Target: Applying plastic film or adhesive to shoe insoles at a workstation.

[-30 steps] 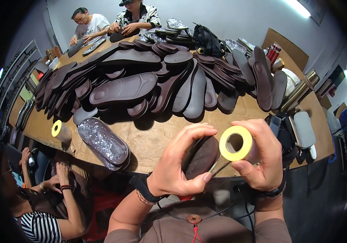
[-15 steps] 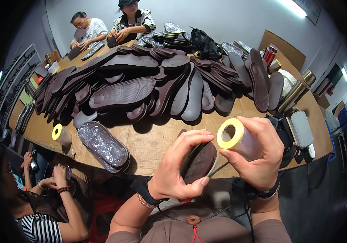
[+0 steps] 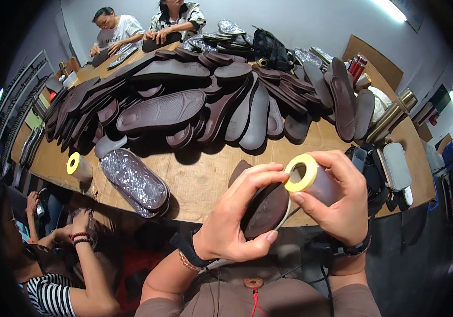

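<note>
My left hand point(image 3: 223, 216) is curled around the sides of a dark brown shoe sole point(image 3: 266, 210), thumb on the near side and fingers on the far side. A roll of clear film point(image 3: 326, 187) with a yellow end ring is gripped in my right hand point(image 3: 349, 211), its open core facing up and left. The ring is right beside the sole's edge and my left fingertips. Whether film runs from the roll to the sole, I cannot make out. Left of my hands, a stack of film-wrapped soles point(image 3: 135, 182) lies on the table.
A big heap of brown and grey soles point(image 3: 163, 111) covers the table's middle. Another film roll point(image 3: 80, 168) stands at left. A steel flask point(image 3: 393, 116), a grey case point(image 3: 396, 166) and a black bag point(image 3: 271, 50) are around the heap. Co-workers sit at the far side and lower left.
The sole and the film roll have come closer together, with the roll's ring now against or nearly against my left fingertips. My left hand has shifted slightly right and the sole has tilted.
</note>
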Tool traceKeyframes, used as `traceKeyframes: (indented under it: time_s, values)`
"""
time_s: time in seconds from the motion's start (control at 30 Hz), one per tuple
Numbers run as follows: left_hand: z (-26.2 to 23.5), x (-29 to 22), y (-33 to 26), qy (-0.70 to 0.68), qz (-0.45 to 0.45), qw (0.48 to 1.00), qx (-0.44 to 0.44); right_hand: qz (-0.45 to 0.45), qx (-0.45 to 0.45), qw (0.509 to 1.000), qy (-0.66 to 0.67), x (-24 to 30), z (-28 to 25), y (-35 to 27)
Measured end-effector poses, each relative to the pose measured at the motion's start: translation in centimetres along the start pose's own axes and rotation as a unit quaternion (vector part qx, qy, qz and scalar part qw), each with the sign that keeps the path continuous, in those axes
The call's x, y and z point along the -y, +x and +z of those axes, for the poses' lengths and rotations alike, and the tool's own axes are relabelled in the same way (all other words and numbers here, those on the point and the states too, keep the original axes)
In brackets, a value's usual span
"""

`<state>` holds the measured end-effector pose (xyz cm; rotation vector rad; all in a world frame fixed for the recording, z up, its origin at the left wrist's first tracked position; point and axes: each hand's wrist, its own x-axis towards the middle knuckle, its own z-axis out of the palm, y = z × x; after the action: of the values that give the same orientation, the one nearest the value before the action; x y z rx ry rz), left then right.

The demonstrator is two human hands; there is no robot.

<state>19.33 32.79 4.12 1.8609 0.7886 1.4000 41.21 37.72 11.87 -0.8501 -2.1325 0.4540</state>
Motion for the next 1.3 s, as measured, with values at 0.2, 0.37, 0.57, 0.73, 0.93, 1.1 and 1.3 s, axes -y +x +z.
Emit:
traceKeyframes:
  time_s: [0.2, 0.37, 0.57, 0.73, 0.93, 1.1, 1.3]
  values:
    - [-0.4, -2.3, 0.9, 0.055, 0.004, 0.998, 0.033, 0.054, -0.059, 0.994, 0.078, -0.8, 1.3, -0.4]
    - [-1.9, -6.8, 0.4, 0.111, 0.004, 0.993, 0.032, 0.056, -0.045, 0.991, 0.115, -1.8, 3.1, 0.2]
    - [0.3, -9.1, 2.4, 0.148, -0.032, 0.98, 0.13, 0.176, -0.131, 0.97, 0.107, 1.0, 2.7, 0.6]
    - [-0.1, -10.1, 2.0, 0.146, -0.095, 0.972, 0.16, 0.101, -0.07, 0.987, 0.103, -0.4, 2.9, 0.6]
    - [-1.6, -6.2, -0.6, 0.169, -0.094, 0.981, -0.028, 0.047, -0.052, 0.989, 0.13, -1.1, 2.8, 0.4]
    - [0.0, -2.6, -1.0, 0.202, -0.116, 0.972, -0.017, -0.007, -0.018, 0.997, 0.078, -0.6, 2.5, 0.4]
    - [-0.7, -0.1, -1.6, 0.086, -0.046, 0.995, -0.003, -0.04, 0.1, 0.994, 0.028, -0.8, 1.8, 0.2]
